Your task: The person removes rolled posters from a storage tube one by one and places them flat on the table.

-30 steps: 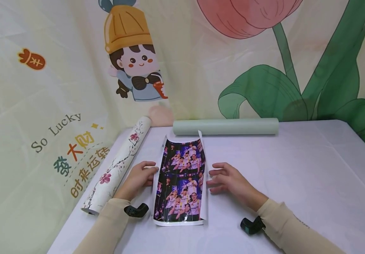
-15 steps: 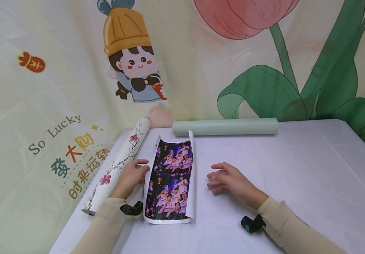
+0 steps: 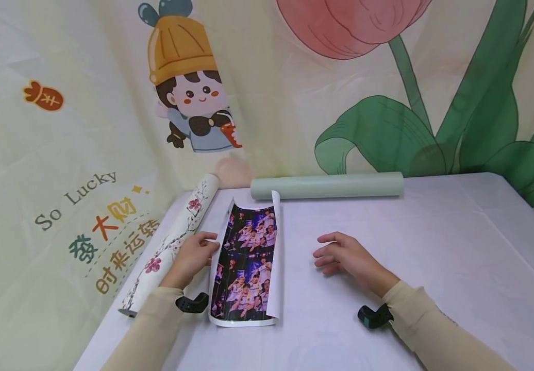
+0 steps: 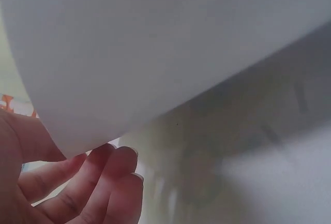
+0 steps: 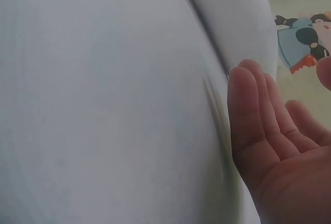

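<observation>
Lying on the worktop [image 3: 434, 226] between the left hand [image 3: 193, 260] and the right hand [image 3: 351, 262], the photo sheet [image 3: 246, 263] is showing curled edges. The left hand's fingers are lying relaxed right beside the sheet's left edge, contact being hard to tell. The right hand's fingers are bending loosely, holding nothing, well apart from its right edge.
</observation>
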`<action>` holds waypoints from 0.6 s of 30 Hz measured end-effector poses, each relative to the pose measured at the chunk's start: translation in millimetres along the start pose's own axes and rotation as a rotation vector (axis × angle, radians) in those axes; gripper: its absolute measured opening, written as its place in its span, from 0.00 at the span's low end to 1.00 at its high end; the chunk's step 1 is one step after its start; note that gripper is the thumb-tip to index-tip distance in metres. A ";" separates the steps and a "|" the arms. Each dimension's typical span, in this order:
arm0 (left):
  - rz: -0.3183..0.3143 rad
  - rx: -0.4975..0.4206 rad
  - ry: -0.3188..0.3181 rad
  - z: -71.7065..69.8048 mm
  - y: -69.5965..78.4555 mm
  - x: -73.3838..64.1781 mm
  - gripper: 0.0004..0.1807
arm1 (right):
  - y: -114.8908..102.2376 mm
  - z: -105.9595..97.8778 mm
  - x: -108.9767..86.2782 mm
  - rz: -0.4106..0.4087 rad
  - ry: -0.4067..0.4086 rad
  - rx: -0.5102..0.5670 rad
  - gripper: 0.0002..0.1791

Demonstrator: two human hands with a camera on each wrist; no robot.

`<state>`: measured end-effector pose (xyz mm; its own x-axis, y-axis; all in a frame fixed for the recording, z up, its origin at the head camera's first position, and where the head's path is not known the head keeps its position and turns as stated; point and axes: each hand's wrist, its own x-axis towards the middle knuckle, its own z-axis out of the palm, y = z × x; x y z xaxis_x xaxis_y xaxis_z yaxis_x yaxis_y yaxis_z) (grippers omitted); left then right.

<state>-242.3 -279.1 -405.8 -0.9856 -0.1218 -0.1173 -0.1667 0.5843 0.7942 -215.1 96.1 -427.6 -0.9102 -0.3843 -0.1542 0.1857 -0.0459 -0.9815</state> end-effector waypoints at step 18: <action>0.015 0.029 -0.091 -17.0 -6.8 16.9 0.20 | -22.4 -98.1 16.6 0.091 0.205 -0.267 0.22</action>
<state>-257.3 -298.8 -403.1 -0.9862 -0.0402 -0.1607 -0.1517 0.6088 0.7787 -270.7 181.2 -419.3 -0.9550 -0.1811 -0.2350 0.1905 0.2329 -0.9537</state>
